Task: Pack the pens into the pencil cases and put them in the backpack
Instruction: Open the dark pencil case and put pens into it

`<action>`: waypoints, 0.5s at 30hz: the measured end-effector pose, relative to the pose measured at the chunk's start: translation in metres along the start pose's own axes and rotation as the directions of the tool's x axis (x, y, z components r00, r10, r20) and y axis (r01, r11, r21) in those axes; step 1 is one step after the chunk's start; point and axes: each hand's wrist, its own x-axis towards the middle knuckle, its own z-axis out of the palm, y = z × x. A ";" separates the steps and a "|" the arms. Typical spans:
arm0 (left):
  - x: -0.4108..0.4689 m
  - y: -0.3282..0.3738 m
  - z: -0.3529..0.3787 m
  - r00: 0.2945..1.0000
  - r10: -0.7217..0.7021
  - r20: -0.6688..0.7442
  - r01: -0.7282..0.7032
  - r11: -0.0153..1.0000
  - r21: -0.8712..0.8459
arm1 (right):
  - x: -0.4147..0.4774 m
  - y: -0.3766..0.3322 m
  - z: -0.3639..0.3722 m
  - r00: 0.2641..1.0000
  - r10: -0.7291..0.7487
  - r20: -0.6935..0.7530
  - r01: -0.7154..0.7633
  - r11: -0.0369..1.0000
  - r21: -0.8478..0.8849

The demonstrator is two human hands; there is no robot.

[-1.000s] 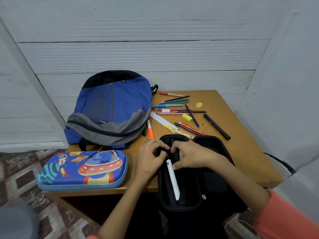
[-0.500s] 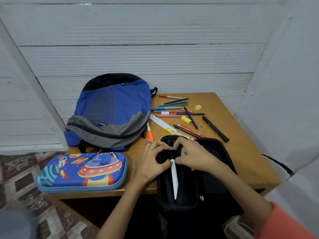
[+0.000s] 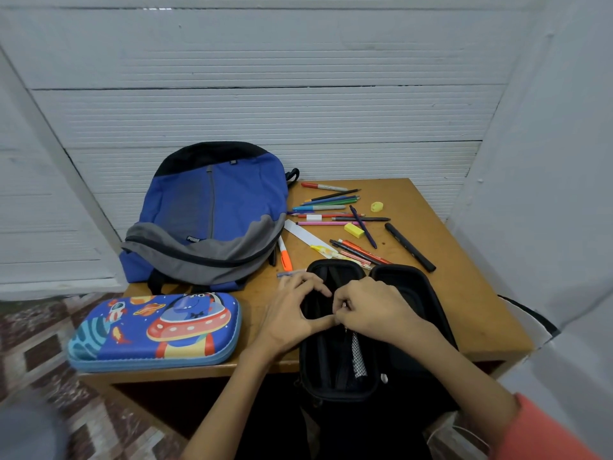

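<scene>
An open black pencil case (image 3: 411, 293) lies at the table's front edge, its near end hanging over it. A white pen (image 3: 359, 356) sits inside behind a mesh pocket, only partly visible. My right hand (image 3: 378, 310) pinches the pen's top end at the middle of the case. My left hand (image 3: 292, 313) holds the case's inner pocket edge between thumb and forefinger. Several loose pens and pencils (image 3: 331, 207) lie at the back of the table. A shut blue space-print pencil case (image 3: 156, 330) lies to the left. The blue and grey backpack (image 3: 212, 220) lies zipped behind it.
On the wooden table (image 3: 464, 293) lie a black marker (image 3: 409, 242), an orange highlighter (image 3: 285, 255), a white ruler (image 3: 305, 234), a yellow eraser (image 3: 354, 229) and a yellow sharpener (image 3: 377, 206). White walls close in behind and on the right. Patterned floor lies to the left.
The white pen has slid down under the mesh pocket of the black case. Both hands have drawn together over the case's middle. The camera has tilted slightly.
</scene>
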 end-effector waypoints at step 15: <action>0.000 0.000 -0.001 0.996 -0.036 0.080 0.033 0.999 0.038 | 0.000 0.004 -0.013 0.999 -0.040 0.012 0.040 0.999 0.012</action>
